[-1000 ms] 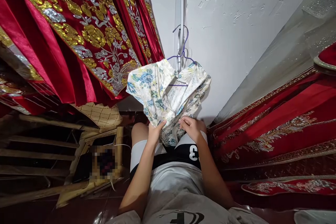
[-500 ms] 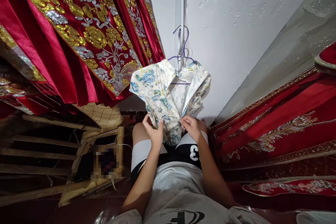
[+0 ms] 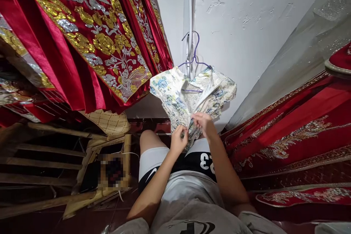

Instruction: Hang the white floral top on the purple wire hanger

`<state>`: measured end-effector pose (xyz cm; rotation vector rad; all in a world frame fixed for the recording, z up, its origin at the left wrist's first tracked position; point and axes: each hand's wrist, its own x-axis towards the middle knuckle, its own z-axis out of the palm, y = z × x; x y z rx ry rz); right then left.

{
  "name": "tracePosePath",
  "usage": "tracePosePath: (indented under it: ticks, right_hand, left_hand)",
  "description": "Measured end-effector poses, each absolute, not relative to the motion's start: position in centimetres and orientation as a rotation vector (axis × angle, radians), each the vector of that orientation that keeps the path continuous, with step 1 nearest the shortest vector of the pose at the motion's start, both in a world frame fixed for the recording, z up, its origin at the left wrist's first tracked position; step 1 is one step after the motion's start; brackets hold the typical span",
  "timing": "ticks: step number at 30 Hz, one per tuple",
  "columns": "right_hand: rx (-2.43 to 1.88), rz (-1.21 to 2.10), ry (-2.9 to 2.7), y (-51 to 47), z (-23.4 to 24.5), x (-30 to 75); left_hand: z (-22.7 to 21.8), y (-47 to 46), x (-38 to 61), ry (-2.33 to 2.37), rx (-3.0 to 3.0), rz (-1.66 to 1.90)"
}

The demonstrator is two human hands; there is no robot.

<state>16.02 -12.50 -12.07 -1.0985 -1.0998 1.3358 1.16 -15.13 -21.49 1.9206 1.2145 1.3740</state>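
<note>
A short-sleeved floral shirt (image 3: 175, 97), cream with blue and yellow-green flowers, hangs on a purple hanger (image 3: 195, 49) in front of me. Its collar lies open in a V, with the hanger's bar showing inside. My left hand (image 3: 179, 139) pinches the front edge of the shirt low down, near my lap. Just above and to the right, my right hand (image 3: 203, 121) is closed on the front edge too, below the V. Whether a button or fastener lies between the fingers is too small to tell.
Red garments with gold and silver embroidery (image 3: 106, 44) hang at the left. More red embroidered cloth (image 3: 290, 135) hangs at the right, near a sheer sparkly fabric (image 3: 298, 40). A wooden chair frame (image 3: 82, 153) stands low left. The white wall (image 3: 236, 3) is behind the shirt.
My left hand has moved right from the shirt's left side to its front edge and closed there. My right hand has shifted slightly up and right. The shirt has swung to the right.
</note>
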Motion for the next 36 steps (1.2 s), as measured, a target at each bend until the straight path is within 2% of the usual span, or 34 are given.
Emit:
tracePosePath:
  ticks: [7,11,13,18,22,26,30,33,36]
  right_hand:
    - [-0.779,1.094,-1.137,-7.6,-1.5,15.6]
    - [-0.748,1.038,-1.167,-8.1,0.3,14.8]
    - [-0.753,1.022,-1.185,-8.6,0.0,14.9]
    - [-0.748,0.977,-1.277,-9.1,-0.8,15.8]
    - [-0.750,0.905,-1.348,-7.7,-1.3,16.1]
    - [-0.981,0.798,-1.323,-6.3,-4.7,15.8]
    - [-1.093,1.009,-1.200,-8.1,-10.5,15.6]
    - [-1.016,1.116,-1.109,-10.7,-13.8,15.2]
    - [-0.992,1.166,-1.134,-12.4,-14.9,14.7]
  left_hand:
    - [-21.1,-14.7,1.3,1.170,2.156,1.094]
    - [-17.6,-12.7,0.9,1.046,2.232,0.937]
    - [-14.3,-11.3,0.5,0.966,2.208,1.042]
    - [-4.7,-8.0,0.2,0.878,2.131,1.663]
    - [-0.7,-6.9,1.3,0.906,2.387,1.651]
    - [-0.3,-5.9,0.8,0.968,2.273,1.874]
    - [-1.0,-3.0,-4.9,1.008,1.305,2.108]
    - [-2.8,-1.4,-9.7,1.022,1.042,1.972]
    - [-6.6,-2.2,-11.4,0.992,0.916,1.782]
